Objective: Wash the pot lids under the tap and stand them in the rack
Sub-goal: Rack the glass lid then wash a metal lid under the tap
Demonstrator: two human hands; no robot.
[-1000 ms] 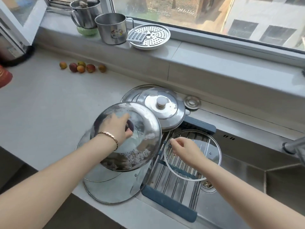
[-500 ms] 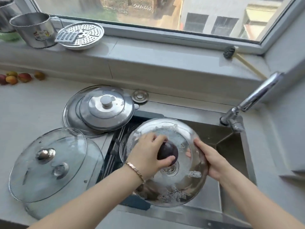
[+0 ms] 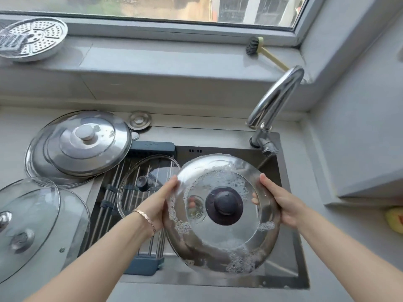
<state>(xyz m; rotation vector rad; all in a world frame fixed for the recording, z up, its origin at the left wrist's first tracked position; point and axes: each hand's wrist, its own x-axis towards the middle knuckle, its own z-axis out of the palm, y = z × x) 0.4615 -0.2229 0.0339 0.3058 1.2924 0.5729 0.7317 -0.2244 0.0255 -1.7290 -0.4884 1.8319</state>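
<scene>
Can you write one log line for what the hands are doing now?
left hand: grips soapy lid by rim | right hand: grips opposite rim | place: over sink | rack: glass lid lying on it

The soapy lid is hanging over the right part of the sink, leaving bare basin only along the right and near walls, while the tap is arching in at the far right, just beyond the lid's far rim. To the left a glass lid is lying on the rack, covering most of its bars, and stacked steel lids are crowding the table farther left.
</scene>
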